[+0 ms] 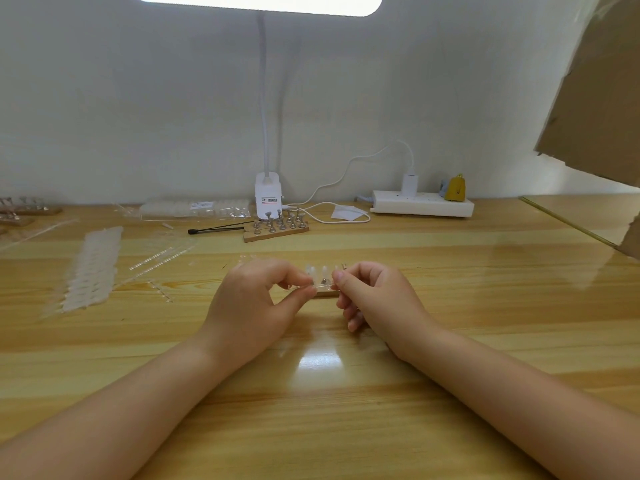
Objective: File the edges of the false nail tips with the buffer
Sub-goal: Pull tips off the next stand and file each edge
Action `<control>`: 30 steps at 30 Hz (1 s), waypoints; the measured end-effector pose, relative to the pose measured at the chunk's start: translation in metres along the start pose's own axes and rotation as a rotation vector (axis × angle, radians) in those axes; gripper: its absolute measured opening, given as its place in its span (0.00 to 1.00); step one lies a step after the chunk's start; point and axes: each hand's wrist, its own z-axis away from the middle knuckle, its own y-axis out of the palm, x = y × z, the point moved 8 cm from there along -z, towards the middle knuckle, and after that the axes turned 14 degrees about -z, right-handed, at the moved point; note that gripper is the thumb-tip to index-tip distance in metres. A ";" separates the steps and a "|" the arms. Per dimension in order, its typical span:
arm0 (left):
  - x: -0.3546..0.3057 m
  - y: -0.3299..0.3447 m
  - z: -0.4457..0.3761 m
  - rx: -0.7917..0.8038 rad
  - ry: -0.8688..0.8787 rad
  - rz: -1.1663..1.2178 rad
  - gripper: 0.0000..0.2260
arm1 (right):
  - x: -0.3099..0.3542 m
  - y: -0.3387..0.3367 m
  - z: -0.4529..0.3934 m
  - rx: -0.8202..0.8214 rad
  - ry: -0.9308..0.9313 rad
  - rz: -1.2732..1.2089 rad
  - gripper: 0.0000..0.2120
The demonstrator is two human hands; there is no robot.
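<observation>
Both hands meet over the little wooden stand mid-table: left hand pinching a clear false nail tip, right hand pinching beside it, probably steadying things, no buffer visible that I can spot.

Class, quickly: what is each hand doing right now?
Left hand: pinching a thin clear strip.
Right hand: fingers curled, pinching something small; cannot tell what.

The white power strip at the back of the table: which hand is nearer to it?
Right. The right hand is in front of the power strip, slightly left of it; the left hand is farther left.
</observation>
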 end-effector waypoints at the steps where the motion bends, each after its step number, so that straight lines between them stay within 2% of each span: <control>1: 0.002 0.001 0.000 0.012 -0.025 0.032 0.05 | 0.001 0.000 0.000 -0.010 -0.006 0.025 0.10; 5: 0.012 0.004 0.000 0.063 -0.171 0.249 0.06 | 0.002 -0.001 0.000 -0.037 -0.017 0.107 0.11; 9: 0.029 0.004 0.000 0.023 -0.320 0.297 0.02 | 0.001 -0.001 0.001 -0.034 -0.010 0.170 0.11; 12: 0.035 0.003 0.000 0.007 -0.359 0.325 0.02 | 0.001 0.002 0.001 0.014 0.004 0.232 0.14; 17: 0.024 0.003 -0.001 0.041 -0.254 0.278 0.09 | 0.002 0.006 0.001 0.043 -0.002 0.349 0.17; 24: -0.009 0.005 -0.002 0.078 0.092 0.088 0.14 | 0.008 0.005 0.006 0.040 -0.086 0.195 0.11; 27: -0.011 0.007 0.000 0.086 0.112 0.078 0.16 | 0.007 0.012 0.009 0.135 -0.077 0.122 0.09; 30: -0.008 0.009 0.001 0.087 0.092 0.075 0.17 | 0.008 0.013 0.009 0.145 -0.100 0.112 0.08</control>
